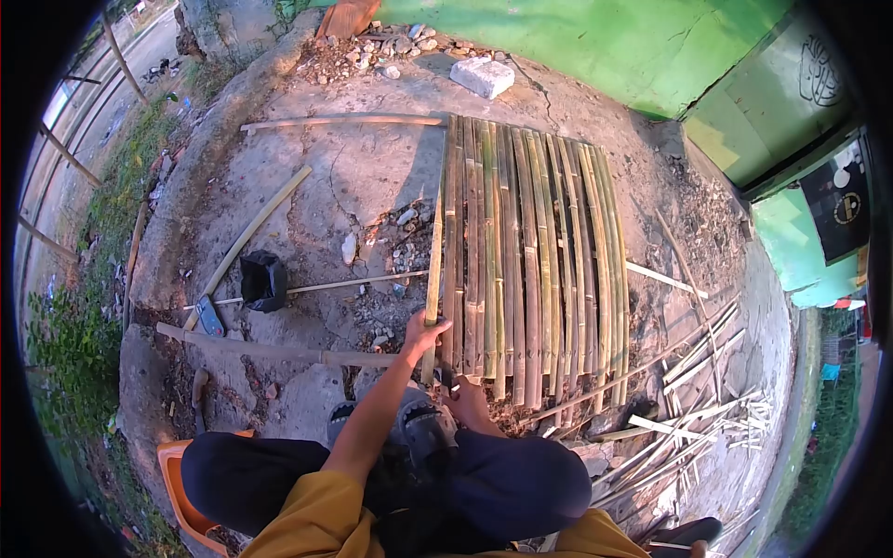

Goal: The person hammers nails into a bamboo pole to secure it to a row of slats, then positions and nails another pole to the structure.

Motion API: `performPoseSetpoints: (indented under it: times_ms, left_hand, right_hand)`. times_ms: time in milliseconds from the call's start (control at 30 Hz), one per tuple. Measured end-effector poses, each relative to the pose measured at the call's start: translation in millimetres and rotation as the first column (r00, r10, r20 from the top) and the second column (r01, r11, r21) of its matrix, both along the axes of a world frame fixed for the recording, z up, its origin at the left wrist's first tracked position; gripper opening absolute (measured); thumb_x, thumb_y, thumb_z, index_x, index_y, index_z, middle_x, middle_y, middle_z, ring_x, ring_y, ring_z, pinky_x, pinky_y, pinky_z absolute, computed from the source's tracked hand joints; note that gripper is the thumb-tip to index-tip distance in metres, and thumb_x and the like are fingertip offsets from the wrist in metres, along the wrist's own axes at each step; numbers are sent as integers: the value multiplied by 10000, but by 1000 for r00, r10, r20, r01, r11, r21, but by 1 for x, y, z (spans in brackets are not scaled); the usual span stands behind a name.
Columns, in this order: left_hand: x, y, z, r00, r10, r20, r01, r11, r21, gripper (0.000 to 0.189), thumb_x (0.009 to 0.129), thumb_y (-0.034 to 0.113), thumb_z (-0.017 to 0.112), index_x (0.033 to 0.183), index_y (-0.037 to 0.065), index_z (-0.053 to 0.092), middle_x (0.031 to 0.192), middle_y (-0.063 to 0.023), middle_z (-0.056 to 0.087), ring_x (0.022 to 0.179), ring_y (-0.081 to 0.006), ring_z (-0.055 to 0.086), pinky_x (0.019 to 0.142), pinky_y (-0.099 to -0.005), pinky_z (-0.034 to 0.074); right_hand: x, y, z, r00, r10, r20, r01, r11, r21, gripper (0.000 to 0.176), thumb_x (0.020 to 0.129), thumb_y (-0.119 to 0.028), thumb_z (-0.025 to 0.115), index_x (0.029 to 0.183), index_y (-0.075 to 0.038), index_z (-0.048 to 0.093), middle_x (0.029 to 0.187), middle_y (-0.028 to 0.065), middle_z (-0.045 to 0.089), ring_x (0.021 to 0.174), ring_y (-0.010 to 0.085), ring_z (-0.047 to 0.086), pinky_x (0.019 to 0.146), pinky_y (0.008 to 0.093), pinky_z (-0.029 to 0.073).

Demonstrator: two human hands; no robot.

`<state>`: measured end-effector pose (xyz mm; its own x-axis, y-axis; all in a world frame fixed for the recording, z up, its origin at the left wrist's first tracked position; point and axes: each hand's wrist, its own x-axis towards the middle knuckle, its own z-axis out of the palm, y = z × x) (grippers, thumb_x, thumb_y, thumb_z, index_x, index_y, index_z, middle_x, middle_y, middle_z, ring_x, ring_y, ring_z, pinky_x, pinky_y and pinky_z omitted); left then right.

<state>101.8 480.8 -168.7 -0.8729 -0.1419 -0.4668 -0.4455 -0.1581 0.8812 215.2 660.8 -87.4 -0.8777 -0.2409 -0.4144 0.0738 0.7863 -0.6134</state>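
My left hand (424, 337) is closed round the lower part of a pale bamboo slat (434, 265), its thumb lying toward the right. That slat stands along the left side of a bamboo slat panel (528, 251), whose slats run side by side over crosspieces on the ground. Just below, near the panel's bottom left corner, is my right hand (470, 405) with its fingers curled. A small dark object (446, 377) shows at its fingertips, too small to name. A bamboo crosspiece (270, 353) sticks out to the left of the panel.
A black plastic bag (263, 281) and a phone (210, 317) lie at left, near a loose bamboo strip (256, 223). A knife-like tool with a wooden handle (200, 386) rests lower left. Split bamboo strips (688, 418) are heaped at right. Behind are a white block (483, 77) and rubble.
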Motion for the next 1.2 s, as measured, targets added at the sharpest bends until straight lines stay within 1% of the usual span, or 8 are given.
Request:
performPoseSetpoints:
  times_ms: [133, 200, 433, 533, 800, 900, 967, 1200]
  left_hand:
    - [-2, 4, -2, 999, 31, 19, -31, 999, -5, 343, 817, 201, 862, 1017, 48, 630, 835, -29, 683, 654, -130, 645, 483, -302, 558]
    - [-4, 2, -3, 999, -7, 35, 7, 1000, 19, 412, 831, 207, 855, 1127, 43, 619, 859, -26, 692, 713, -131, 664, 508, -297, 562]
    - [-3, 1, -2, 999, 24, 25, -25, 997, 69, 399, 827, 201, 858, 1104, 34, 624, 846, -24, 683, 655, -121, 640, 488, -288, 543]
    - [0, -1, -8, 1000, -22, 12, 21, 997, 75, 400, 826, 196, 859, 1105, 30, 626, 836, -22, 675, 630, -113, 623, 474, -283, 531]
    - [3, 6, 4, 997, 67, -33, -64, 994, 85, 376, 829, 187, 849, 1084, 40, 616, 783, -16, 648, 570, -109, 589, 441, -274, 514]
    - [3, 6, -2, 997, 62, -38, -60, 997, 51, 377, 830, 190, 848, 1083, 38, 612, 769, -11, 630, 571, -104, 582, 443, -273, 513]
    - [4, 6, -1, 998, 58, -35, -57, 997, 42, 378, 840, 181, 840, 1098, 29, 610, 770, -9, 626, 567, -102, 580, 442, -271, 507]
    - [7, 3, 9, 997, 43, -56, -39, 997, 63, 349, 841, 188, 834, 1058, 29, 612, 743, -13, 616, 550, -101, 569, 444, -270, 499]
  right_hand:
    - [0, 1, 0, 1000, -10, 8, 10, 1000, 7, 519, 736, -293, 878, 1097, -12, 632, 728, 133, 697, 698, 304, 705, 659, 417, 558]
    - [0, 1, -6, 1000, -7, 4, 7, 1000, 7, 521, 734, -295, 878, 1097, -11, 633, 730, 131, 697, 699, 302, 704, 662, 416, 558]
    - [-2, 0, -8, 1000, 13, -13, -13, 1000, 13, 541, 740, -291, 875, 1135, -16, 626, 728, 128, 698, 691, 294, 703, 652, 415, 554]
    - [3, 0, -10, 1000, 7, -10, -7, 1000, 9, 552, 745, -299, 872, 1150, -19, 623, 716, 122, 697, 680, 290, 702, 642, 416, 553]
    - [1, -1, -9, 999, 38, -36, -37, 999, 13, 586, 750, -334, 866, 1179, -22, 617, 697, 108, 704, 646, 281, 703, 616, 412, 552]
    - [3, -1, -9, 1000, 17, 9, -17, 1000, 13, 500, 770, -309, 842, 1132, -62, 603, 706, 112, 685, 679, 300, 699, 656, 433, 550]
    - [3, -1, -13, 999, 19, -38, -19, 1000, -8, 588, 750, -335, 866, 1176, -17, 615, 692, 101, 703, 642, 266, 704, 613, 408, 553]
    - [5, 1, -19, 999, 36, -39, -35, 999, 5, 601, 746, -340, 871, 1180, -15, 611, 675, 94, 690, 617, 260, 688, 600, 405, 544]
